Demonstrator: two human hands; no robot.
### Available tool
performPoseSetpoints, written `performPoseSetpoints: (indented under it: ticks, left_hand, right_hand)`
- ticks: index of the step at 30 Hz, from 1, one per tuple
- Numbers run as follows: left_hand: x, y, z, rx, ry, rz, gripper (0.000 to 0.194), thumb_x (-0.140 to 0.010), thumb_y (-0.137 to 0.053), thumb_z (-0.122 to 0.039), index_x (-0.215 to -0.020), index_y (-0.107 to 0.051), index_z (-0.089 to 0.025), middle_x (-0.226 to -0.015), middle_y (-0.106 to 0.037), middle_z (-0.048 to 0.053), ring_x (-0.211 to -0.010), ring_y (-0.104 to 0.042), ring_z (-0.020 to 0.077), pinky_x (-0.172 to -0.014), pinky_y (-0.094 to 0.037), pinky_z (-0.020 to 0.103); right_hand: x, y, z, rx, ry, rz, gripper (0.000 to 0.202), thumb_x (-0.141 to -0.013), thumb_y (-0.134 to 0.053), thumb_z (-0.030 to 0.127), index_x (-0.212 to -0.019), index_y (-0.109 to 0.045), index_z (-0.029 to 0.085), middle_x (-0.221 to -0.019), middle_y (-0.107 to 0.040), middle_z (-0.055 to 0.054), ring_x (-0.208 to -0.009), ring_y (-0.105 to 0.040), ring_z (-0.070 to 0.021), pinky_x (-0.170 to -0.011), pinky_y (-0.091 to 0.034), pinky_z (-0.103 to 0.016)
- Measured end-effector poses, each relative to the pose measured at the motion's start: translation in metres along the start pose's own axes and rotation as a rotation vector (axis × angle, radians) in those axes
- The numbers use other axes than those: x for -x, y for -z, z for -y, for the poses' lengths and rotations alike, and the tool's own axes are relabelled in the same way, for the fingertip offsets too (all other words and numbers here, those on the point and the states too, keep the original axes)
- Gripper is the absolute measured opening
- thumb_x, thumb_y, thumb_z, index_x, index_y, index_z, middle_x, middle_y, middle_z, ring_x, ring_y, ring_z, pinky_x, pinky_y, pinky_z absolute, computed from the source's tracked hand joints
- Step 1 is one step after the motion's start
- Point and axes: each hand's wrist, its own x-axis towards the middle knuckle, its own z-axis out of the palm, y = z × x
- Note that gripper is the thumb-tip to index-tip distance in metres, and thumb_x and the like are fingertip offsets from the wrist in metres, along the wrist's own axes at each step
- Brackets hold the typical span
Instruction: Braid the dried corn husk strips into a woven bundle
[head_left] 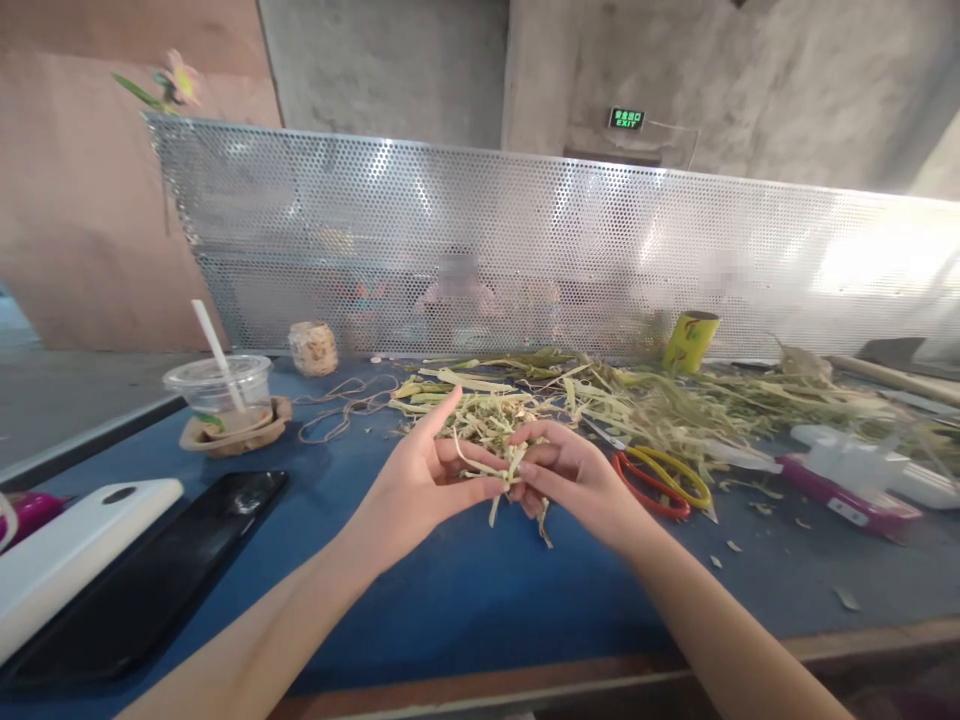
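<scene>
Both hands meet over the blue table, in front of a heap of pale green plant strips (480, 415). A small piece of knotted or folded strips (514, 468) is pinched between them, with loose ends sticking out. My left hand (420, 475) holds its left side between thumb and fingers, the index finger raised. My right hand (574, 480) grips the right side with thumb and bent fingers. Red-handled scissors (652, 500) and a yellow handle loop (682, 480) lie just right of my right hand.
A plastic cup (225, 395) with a straw, a black phone (150, 580) and a white device (82, 550) are at the left. String (345, 405) and a jar (313, 348) stand behind. At right are a yellow can (690, 342), a magenta item (847, 495) and more strips. A perforated panel (525, 250) rises behind.
</scene>
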Motion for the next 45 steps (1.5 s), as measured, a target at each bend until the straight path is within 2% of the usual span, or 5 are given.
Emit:
performPoseSetpoints:
  ticks: [13,18,23,29,45]
  left_hand:
    - [0.004,-0.007,0.005,-0.06,-0.07,-0.057,0.095,-0.071,-0.067,-0.024,-0.142,-0.004,-0.021,-0.076,-0.064,0.0,-0.068,-0.064,0.0184,-0.065,-0.051,0.033]
    - [0.003,-0.006,0.0,-0.016,0.008,-0.059,0.105,-0.068,-0.069,-0.021,-0.141,0.008,-0.016,-0.07,-0.063,-0.003,-0.065,-0.062,0.0153,-0.065,-0.049,0.031]
    - [0.0,-0.003,-0.001,-0.029,0.067,-0.069,0.105,-0.068,-0.071,-0.023,-0.141,0.003,-0.012,-0.077,-0.069,0.003,-0.069,-0.063,0.0156,-0.067,-0.049,0.029]
    - [-0.003,-0.004,0.004,-0.004,0.135,0.027,0.093,-0.074,-0.066,-0.029,-0.141,-0.004,-0.013,-0.074,-0.069,0.002,-0.074,-0.065,0.0155,-0.075,-0.051,0.031]
    - [-0.002,-0.005,0.01,0.047,0.156,0.121,0.087,-0.071,-0.068,-0.018,-0.14,-0.015,-0.02,-0.08,-0.065,0.001,-0.075,-0.064,0.0163,-0.076,-0.05,0.036]
  right_hand:
    - [0.004,-0.01,0.001,0.123,0.044,-0.02,0.033,-0.08,-0.054,0.022,-0.108,-0.038,0.019,-0.062,-0.061,0.003,-0.051,-0.051,-0.0087,-0.052,-0.041,-0.023]
    - [0.005,-0.004,0.004,0.138,0.045,-0.005,0.032,-0.079,-0.055,0.023,-0.107,-0.038,0.019,-0.062,-0.062,0.002,-0.049,-0.05,-0.0091,-0.051,-0.041,-0.023]
    - [0.004,0.001,0.005,0.213,0.019,0.08,0.023,-0.083,-0.05,0.036,-0.095,-0.042,0.018,-0.066,-0.058,0.001,-0.06,-0.055,-0.0116,-0.057,-0.043,-0.025]
    - [0.003,-0.002,0.005,0.54,0.045,0.071,0.034,-0.085,-0.044,0.041,-0.061,-0.041,0.017,-0.057,-0.034,0.005,-0.052,-0.032,-0.0079,-0.048,-0.027,-0.022]
    - [0.0,-0.008,-0.001,0.441,0.008,0.033,0.028,-0.08,-0.049,0.029,-0.055,-0.043,0.018,-0.049,-0.038,0.005,-0.044,-0.032,-0.0065,-0.042,-0.026,-0.02]
